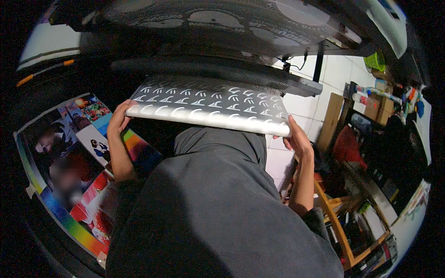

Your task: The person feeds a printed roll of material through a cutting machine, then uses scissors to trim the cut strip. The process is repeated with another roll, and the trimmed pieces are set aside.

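A roll of glossy film [208,118] spans the space before me, level across my lap. My left hand [119,117] grips its left end, and my right hand [298,138] holds the right end, thumb on top. From the roll a flat stretch of film [200,98] runs up and away, printed with rows of white curved marks. Its far part goes into shadow beside a long dark machine housing [299,86] with a vent slot at the right end. Higher up, a dark sheet [215,19] with large pale round prints hangs over the machine.
To my left lies a large colour print sheet [100,128] with photos and rainbow bands. A white tiled floor [306,104] shows at right, with cables [299,66] above it. Beyond are a green basket [375,62], cardboard [328,121] and a wooden frame [333,222].
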`<state>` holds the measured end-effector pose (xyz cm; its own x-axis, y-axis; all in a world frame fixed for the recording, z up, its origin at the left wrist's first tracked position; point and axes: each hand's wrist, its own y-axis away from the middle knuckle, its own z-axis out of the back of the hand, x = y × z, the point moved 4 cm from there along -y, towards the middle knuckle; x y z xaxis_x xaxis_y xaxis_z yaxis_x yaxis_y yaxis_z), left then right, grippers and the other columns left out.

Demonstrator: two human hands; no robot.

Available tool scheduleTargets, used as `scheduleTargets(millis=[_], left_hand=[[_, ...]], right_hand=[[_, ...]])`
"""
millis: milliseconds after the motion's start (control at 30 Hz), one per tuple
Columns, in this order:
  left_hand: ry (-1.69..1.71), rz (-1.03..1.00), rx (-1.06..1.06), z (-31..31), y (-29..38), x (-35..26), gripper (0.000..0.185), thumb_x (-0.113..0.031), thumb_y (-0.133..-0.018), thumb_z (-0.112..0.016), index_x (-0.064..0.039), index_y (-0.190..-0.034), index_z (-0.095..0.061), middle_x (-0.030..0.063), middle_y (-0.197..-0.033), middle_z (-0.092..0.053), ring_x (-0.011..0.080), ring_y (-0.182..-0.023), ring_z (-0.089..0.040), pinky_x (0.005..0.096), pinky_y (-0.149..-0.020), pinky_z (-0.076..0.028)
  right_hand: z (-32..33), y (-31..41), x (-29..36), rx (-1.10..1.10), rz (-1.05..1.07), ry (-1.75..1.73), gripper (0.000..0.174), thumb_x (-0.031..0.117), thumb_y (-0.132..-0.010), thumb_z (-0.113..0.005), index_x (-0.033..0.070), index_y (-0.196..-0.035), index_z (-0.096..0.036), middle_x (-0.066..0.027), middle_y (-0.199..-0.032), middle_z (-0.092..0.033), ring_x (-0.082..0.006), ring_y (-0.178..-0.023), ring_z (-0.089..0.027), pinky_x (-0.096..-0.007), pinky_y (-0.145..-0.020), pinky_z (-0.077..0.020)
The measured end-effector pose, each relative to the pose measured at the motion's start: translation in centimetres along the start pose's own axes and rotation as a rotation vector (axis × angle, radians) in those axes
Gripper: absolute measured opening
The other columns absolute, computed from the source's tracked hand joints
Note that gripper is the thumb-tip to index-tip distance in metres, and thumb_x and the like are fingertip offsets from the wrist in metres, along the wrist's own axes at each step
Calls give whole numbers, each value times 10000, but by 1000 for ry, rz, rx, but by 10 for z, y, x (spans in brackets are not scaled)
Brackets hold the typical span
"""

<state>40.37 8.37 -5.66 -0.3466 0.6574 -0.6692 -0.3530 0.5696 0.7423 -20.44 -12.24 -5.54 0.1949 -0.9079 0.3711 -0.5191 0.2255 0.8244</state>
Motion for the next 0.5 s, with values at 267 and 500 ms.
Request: scheduleTargets(millis=[267,500], left_hand=[[-398,331,-59,6,-36,5,407,-461,-956,-544,-63,-875,-576,-3,-606,-535,67,-379,-406,242,-318,-261],[-20,173,-197,-8,-72,-9,338,-363,-921,-550,-33,-963,-608,57,-695,-608,135,-446,-523,236,-400,-451]], right_hand=[[19,-52,5,-253,219,53,386,380,-956,-590,39,-1136,-566,-49,-911,-594,-135,-582,-523,-247,-442,-374],[17,-73,21,-203,45,185,482,454,-972,-521,-19,-1053,-569,-1,-594,-547,-72,-349,-411,-228,-320,-334]])
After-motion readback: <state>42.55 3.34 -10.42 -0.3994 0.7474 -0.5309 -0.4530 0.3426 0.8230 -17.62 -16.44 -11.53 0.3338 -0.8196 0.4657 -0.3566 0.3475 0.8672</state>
